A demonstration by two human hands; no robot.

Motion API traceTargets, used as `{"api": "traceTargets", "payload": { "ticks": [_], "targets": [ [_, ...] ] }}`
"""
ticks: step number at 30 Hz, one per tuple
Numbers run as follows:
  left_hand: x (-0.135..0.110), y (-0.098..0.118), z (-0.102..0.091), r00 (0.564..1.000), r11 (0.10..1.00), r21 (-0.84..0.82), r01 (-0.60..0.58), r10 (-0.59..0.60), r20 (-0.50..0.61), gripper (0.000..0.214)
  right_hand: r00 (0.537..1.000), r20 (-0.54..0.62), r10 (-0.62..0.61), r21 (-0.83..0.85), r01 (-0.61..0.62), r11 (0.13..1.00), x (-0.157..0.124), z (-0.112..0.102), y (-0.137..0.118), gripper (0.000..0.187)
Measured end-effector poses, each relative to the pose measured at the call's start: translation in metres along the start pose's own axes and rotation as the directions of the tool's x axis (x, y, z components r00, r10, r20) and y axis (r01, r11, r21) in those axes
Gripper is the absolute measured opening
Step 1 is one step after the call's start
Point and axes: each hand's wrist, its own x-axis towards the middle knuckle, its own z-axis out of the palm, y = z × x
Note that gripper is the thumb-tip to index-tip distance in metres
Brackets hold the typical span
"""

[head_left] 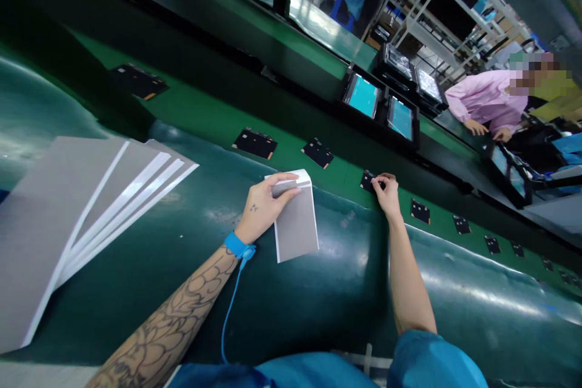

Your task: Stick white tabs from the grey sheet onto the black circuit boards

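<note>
Observed from the head camera, with the green conveyor belt [213,112] taken as the reference landmark.

Left hand [264,206]: forearm extended forward and up from the lower left, wrist bearing a blue strap [237,245] with a blue cord [230,309] trailing back toward the body. The hand is clasped on a small grey sheet with white edging [297,224], thumb lying across its top portion and fingers curled at its left edge. The sheet sits on the near side of the belt, over the dark green padded edge [318,291], tilted slightly.

Right hand [386,191]: forearm runs almost straight forward, elbow bent near the blue sleeve [431,361]. Fingertips are pinched on a small black board [367,180] lying on the belt at its near margin. Contact is clear; whether the board is lifted cannot be determined.

On the belt: further black boards in a row, one [254,143] to the left of the held board, another [317,153] between them, another [420,211] to the right, with smaller ones receding beyond.

Near side of the belt, far left: a fanned stack of large grey sheets [68,218] resting on the padded edge.

Far side of the belt: two lit screens [362,96], and a person in a pink coat [486,100] with hands on the far bench
</note>
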Motion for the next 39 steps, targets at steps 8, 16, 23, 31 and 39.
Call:
{"api": "traceTargets", "payload": {
  "ticks": [8, 16, 23, 31, 39],
  "targets": [
    [0.0, -0.001, 0.004, 1.0, 0.999, -0.037, -0.004, 0.004, -0.002, 0.025, 0.957, -0.285, 0.053, 0.141, -0.013, 0.99, -0.016, 0.009, -0.045, 0.032],
    [0.0, 0.002, 0.008, 0.999, 0.995, -0.08, -0.052, 0.053, 0.012, 0.022, 0.878, 0.091, -0.469, 0.211, 0.443, 0.871, -0.066, 0.069, -0.197, 0.015],
    [0.001, 0.005, 0.007, 0.998, 0.996, -0.065, -0.066, 0.067, 0.009, 0.022, 0.901, 0.159, -0.403, 0.3, 0.345, 0.889, -0.065, 0.08, -0.204, 0.013],
    [0.001, 0.004, 0.007, 0.993, 0.994, -0.015, -0.112, 0.112, 0.031, 0.023, 0.868, 0.284, -0.408, 0.33, 0.311, 0.891, -0.057, 0.073, -0.204, 0.014],
    [0.002, 0.002, 0.008, 0.994, 0.994, 0.005, -0.11, 0.11, 0.021, 0.021, 0.892, 0.226, -0.391, 0.365, 0.295, 0.883, -0.062, 0.073, -0.205, 0.016]
  ]
}}
